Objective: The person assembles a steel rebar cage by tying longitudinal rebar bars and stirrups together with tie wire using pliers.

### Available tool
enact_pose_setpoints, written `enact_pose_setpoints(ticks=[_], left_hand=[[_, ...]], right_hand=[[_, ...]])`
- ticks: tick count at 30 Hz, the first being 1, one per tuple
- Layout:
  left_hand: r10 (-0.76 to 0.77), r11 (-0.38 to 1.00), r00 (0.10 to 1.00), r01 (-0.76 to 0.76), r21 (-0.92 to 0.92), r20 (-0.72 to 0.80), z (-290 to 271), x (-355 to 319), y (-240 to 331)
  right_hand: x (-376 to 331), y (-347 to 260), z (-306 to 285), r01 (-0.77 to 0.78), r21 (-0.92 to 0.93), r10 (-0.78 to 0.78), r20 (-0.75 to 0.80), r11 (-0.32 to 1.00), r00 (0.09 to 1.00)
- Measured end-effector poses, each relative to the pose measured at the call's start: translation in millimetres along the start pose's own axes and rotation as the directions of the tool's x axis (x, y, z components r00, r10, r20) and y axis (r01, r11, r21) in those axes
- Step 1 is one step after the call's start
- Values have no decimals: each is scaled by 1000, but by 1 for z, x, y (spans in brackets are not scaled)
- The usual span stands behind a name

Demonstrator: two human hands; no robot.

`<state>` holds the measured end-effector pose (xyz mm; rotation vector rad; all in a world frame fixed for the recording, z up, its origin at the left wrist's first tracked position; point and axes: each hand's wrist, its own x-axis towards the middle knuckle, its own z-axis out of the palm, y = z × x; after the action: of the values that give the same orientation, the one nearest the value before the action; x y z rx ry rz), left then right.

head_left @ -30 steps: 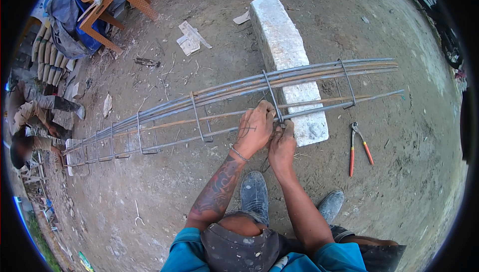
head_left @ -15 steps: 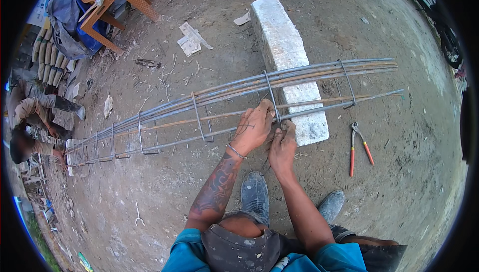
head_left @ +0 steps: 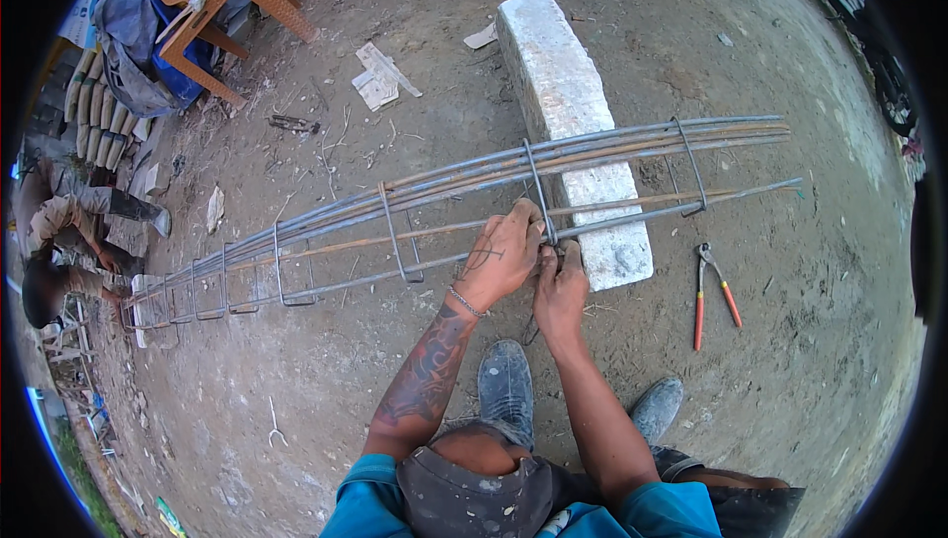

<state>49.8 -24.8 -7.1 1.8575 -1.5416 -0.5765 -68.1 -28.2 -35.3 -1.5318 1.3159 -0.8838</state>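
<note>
barely shifted — both hands (head_left: 533,267) still grip closed on the rebar cage (head_left: 395,222), lying left-right.

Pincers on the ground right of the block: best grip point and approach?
Take the pincers by the two red handles, from above. They lie flat on bare dirt, jaws pointing away from the person, handles splayed toward them and apart from the block, so a top-down grip closes both handles together, likely with the right hand.

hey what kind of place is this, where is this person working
Most likely an outdoor construction yard on bare dirt ground. A long cage of steel reinforcing bars rests on a concrete block, both hands, left hand and right hand, work at one of its stirrups, and red-handled pincers lie nearby.
</note>
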Motion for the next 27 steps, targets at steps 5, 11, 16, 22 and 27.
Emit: enact_pose_setpoints(ticks=[5, 11, 16, 22, 27], left_hand=[[9, 1000, 1000, -9, -13, 23, -2, 0, -3], [-70, 994, 995, 62, 94, 77, -5, -2, 6], [-148, 988, 982, 152, -31, 118, -9, 0, 9], [-205, 971, 967, 220, -89, 148, -4, 5, 2], [-141, 952, 982, 169, -257, 122, 2, 8, -8]], right_hand=[[0, 2, 1, 20, -7, -20, -19, 1000, 1000], [2, -3, 4, -43, -102, 42, -6, 994, 999], [3, -2, 6, 17, -96, -21, -41, 995, 999], [-1, 6, 9, 17, -14, -18, -93, 1000, 996], [0, 6, 9, -52, -85, 46, -68, 995, 997]])
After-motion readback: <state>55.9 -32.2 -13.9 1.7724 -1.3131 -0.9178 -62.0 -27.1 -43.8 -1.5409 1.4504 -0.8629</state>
